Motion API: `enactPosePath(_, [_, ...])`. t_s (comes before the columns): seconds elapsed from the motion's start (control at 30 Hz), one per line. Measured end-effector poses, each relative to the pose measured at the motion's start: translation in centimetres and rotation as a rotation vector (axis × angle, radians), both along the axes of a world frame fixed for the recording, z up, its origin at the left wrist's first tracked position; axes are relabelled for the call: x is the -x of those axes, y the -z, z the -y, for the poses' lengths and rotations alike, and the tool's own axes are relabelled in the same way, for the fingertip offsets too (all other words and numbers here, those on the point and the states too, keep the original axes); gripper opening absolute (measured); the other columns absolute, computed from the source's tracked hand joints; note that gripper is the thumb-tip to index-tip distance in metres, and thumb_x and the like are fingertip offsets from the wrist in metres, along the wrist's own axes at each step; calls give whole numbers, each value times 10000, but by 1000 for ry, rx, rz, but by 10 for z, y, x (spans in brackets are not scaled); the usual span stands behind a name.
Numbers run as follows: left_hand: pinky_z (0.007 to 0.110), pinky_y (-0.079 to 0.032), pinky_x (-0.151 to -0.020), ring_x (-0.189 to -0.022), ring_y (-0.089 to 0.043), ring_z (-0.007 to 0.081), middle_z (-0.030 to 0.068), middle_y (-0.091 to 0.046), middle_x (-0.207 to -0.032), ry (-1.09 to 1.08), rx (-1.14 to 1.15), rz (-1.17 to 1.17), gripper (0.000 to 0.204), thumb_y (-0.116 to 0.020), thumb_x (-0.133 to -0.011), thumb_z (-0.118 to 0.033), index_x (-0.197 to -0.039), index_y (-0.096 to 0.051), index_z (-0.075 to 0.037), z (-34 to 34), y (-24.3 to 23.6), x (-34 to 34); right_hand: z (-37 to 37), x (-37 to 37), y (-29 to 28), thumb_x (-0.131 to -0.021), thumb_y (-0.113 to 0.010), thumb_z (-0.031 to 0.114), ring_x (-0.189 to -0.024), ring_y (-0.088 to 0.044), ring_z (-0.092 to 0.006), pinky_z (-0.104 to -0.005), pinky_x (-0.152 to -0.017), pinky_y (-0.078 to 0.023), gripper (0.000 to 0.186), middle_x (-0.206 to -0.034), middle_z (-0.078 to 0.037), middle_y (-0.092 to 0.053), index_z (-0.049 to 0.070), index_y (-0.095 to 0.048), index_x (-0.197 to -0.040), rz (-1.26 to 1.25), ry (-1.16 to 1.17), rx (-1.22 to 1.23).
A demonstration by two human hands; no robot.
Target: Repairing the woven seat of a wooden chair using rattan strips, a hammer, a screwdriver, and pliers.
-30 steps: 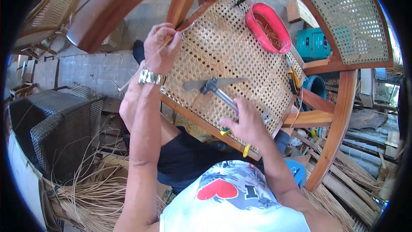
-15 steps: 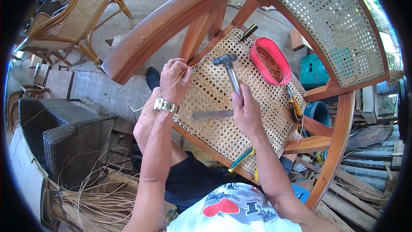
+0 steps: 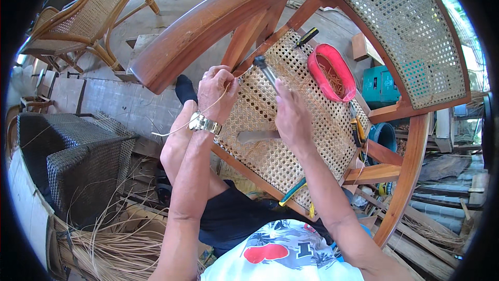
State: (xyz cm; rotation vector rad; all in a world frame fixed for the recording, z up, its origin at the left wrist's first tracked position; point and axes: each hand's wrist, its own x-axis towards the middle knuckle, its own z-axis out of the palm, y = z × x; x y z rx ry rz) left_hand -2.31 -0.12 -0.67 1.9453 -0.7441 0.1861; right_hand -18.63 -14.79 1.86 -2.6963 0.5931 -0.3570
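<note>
1. Far left, at 9 o'clock from the seat, stands a dark wicker chair (image 3: 83, 161); a rattan chair (image 3: 104, 11) is at 10, and a cane bundle (image 3: 117, 252) lies at 8.
2. The left hand (image 3: 217, 93) is at the seat's 10 o'clock edge, fingers pinched narrow on a strand (image 3: 169, 134), which trails toward 8.
3. On the seat (image 3: 265, 161), a flat blade (image 3: 254, 136) lies toward 9 o'clock, partly hidden behind the right forearm side.
4. The hammer (image 3: 267, 71) is over the seat, head toward 11 o'clock, near the left hand and apart from it.
5. The right hand (image 3: 293, 120) has its fingers wrapped around the hammer's handle.
6. A green-yellow tool (image 3: 293, 191) lies at the seat's 6 o'clock, a screwdriver (image 3: 306, 38) near 12, a red tub (image 3: 315, 68) at 1 and pliers (image 3: 357, 131) at 3.
7. The backrest (image 3: 405, 37) rises at 2.
</note>
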Motion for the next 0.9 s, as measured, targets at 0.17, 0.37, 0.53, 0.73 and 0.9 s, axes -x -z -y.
enactPosePath(0.17, [427,-509,-787,-902,-656,299,90,-686,-1030,5,15,-34,127,-744,-813,-111,-816,-629,-56,-2,-1,0,7,-16,2,-1020,-539,142,-668,-645,-226,-338,-514,-564,427,-913,-112,-596,153,-483,-1443,165,-2,-35])
enactPosePath(0.37, [431,-507,-790,-899,-655,308,100,-683,-1024,8,19,-11,127,-733,-834,-124,-838,-624,-58,-2,-3,0,4,-2,2,-1033,-531,165,-624,-617,-191,-303,-478,-550,398,-900,-98,-594,176,-495,-1429,262,-32,-62])
enactPosePath(0.53, [432,-518,-795,-914,-657,315,115,-686,-1026,26,55,-60,119,-722,-841,-112,-851,-616,-58,-3,-7,1,4,-7,-1,-1031,-537,161,-603,-606,-172,-287,-452,-542,413,-895,-90,-591,202,-487,-1439,-24,25,28])
enactPosePath(0.73, [423,-531,-794,-935,-656,328,129,-685,-1024,49,64,-24,124,-714,-839,-95,-850,-597,-54,-4,-6,0,8,-8,-10,-1028,-550,156,-691,-645,-184,-324,-540,-563,438,-975,-93,-639,208,-496,-1460,191,7,-40])
enactPosePath(0.9, [427,-532,-812,-946,-656,328,132,-684,-1041,54,65,-83,124,-705,-833,-91,-841,-587,-52,-4,-4,-1,1,-10,-14,-1036,-527,172,-569,-573,-131,-259,-393,-504,415,-882,-84,-588,171,-477,-1449,-6,-8,70])
